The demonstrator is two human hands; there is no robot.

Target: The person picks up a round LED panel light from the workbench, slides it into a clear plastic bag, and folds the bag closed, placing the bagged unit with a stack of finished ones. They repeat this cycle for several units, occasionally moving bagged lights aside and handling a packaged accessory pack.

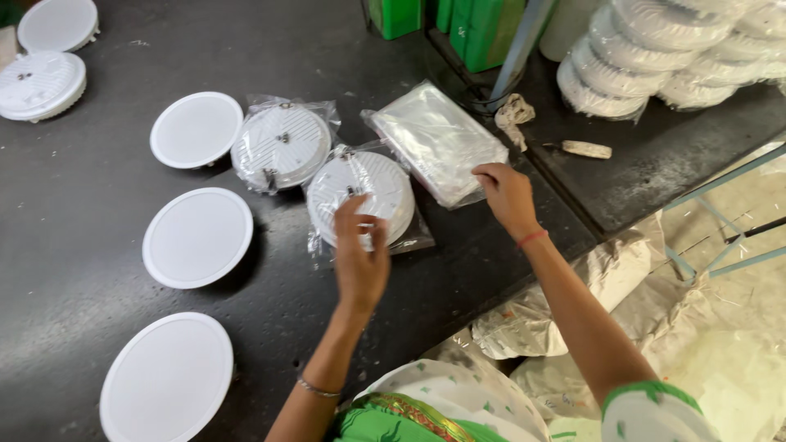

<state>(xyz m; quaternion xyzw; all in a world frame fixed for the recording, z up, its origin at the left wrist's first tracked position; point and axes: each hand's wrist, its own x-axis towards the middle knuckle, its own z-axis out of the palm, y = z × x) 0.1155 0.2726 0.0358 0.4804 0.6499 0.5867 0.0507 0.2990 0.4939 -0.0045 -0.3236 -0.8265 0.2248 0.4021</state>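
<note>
The left hand (360,258) comes up from the lower middle of the frame, forearm angled slightly right, wrist straight and wearing a thin metal bangle, back of the hand toward the camera; its fingers reach upward onto the near edge of a round white lamp fitting in a clear bag (362,196) at the centre of the frame, with the fingertips closed on the fitting's rim and the plastic over it. The right hand (506,196) enters from the lower right, forearm running diagonally up and left, a red thread around the wrist; the hand bends down at the wrist and its fingertips pinch the near right corner of a stack of clear plastic bags (435,141) lying flat just right of the bagged fitting, in the upper middle of the frame. A second bagged fitting (280,146) lies touching the first on its upper left. Along the left side of the frame, three bare white round fittings lie face up on the dark table (82,205): one at upper left centre (196,129), one at mid left (198,237), one at the lower left (168,378). Two more fittings (49,57) sit in the top left corner. At the upper right, bagged stacks of white fittings (655,57) are piled up, with green containers (467,24) at the top centre and a crumpled rag (514,115) near the bag stack
</note>
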